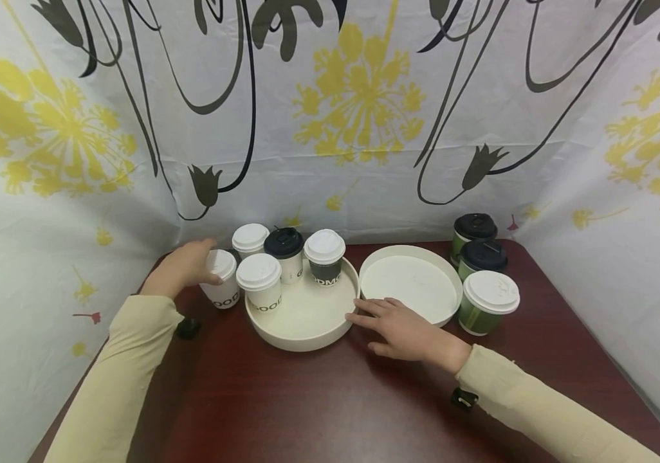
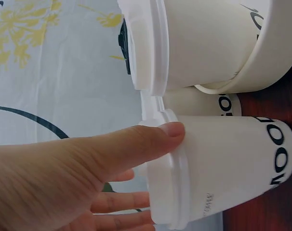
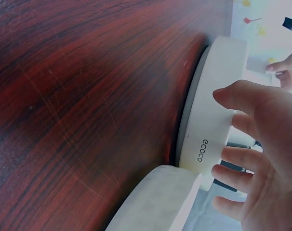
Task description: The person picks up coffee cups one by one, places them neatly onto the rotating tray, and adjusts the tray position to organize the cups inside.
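My left hand (image 1: 182, 267) grips the lid of a white paper cup (image 1: 226, 292), thumb on the near side of the lid and fingers across the far side. In the left wrist view the thumb presses the lid rim of this cup (image 2: 228, 163). The cup stands left of a round cream tray (image 1: 301, 334). On that tray are a white-lidded cup (image 1: 263, 299), a black-lidded cup (image 1: 291, 267) and a cup with a dark sleeve (image 1: 327, 270). My right hand (image 1: 402, 329) has its fingers spread, fingertips right at the tray's right rim.
A second round tray (image 1: 411, 283) sits beside the first, bare inside. Right of it stand two black-lidded green cups, one far (image 1: 475, 228) and one nearer (image 1: 482, 257), and a white-lidded green cup (image 1: 483, 315). Another white-lidded cup (image 1: 251, 239) is at the back left. Patterned cloth (image 1: 284, 161) surrounds the table.
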A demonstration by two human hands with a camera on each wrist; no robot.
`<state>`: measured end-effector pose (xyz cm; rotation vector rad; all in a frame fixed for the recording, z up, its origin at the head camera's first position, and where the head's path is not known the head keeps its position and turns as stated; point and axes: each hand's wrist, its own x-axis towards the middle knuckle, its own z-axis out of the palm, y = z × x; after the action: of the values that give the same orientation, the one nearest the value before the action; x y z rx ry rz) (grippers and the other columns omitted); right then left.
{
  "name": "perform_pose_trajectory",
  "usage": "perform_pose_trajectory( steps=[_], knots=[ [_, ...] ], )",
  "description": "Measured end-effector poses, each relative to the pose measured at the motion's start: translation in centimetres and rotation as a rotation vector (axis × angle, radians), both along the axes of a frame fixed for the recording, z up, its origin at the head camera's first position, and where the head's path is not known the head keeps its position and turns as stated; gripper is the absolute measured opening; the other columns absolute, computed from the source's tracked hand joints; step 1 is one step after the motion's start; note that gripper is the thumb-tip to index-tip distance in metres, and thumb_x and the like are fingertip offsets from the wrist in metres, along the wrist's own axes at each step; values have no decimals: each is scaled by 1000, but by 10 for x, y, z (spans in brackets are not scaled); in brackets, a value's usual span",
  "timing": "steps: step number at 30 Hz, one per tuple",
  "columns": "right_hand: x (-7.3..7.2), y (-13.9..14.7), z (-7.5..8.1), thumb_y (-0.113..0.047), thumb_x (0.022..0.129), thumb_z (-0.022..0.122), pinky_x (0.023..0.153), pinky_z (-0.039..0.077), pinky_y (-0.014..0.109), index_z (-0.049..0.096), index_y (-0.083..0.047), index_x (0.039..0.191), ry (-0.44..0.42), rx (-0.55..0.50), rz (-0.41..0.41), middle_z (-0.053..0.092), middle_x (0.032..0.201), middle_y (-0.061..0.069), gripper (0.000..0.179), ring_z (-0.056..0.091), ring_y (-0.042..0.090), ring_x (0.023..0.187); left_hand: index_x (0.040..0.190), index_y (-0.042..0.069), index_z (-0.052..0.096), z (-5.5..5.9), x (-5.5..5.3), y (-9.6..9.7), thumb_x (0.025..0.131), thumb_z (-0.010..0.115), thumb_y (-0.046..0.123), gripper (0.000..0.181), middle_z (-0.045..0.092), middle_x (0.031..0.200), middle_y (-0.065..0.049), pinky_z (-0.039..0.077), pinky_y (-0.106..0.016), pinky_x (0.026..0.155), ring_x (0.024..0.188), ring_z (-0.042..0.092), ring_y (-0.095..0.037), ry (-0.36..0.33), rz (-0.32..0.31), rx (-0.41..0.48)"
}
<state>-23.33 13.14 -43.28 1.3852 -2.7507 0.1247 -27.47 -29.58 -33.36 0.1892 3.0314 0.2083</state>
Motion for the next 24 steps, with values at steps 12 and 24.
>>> perform_pose_trajectory(
  steps=[12, 24],
  knots=[
    [0, 0, 0, -31, 89, 70, 111, 40, 52, 47, -25, 148, -6, 5, 1, 45, 154, 11, 64, 48, 30, 139, 144, -10, 38, 8, 28, 6, 73, 86, 27, 93, 49, 139, -36, 43, -61, 103, 127, 49, -52, -69, -4, -27],
    [-1, 1, 2, -31, 89, 70, 111, 40, 53, 47, -25, 148, -13, 6, 3, 44, 154, 12, 64, 47, 31, 139, 139, -13, 40, 25, 56, 28, 70, 88, 24, 92, 54, 131, -36, 46, -58, 100, 121, 54, -50, -76, -48, -41]
  ],
)
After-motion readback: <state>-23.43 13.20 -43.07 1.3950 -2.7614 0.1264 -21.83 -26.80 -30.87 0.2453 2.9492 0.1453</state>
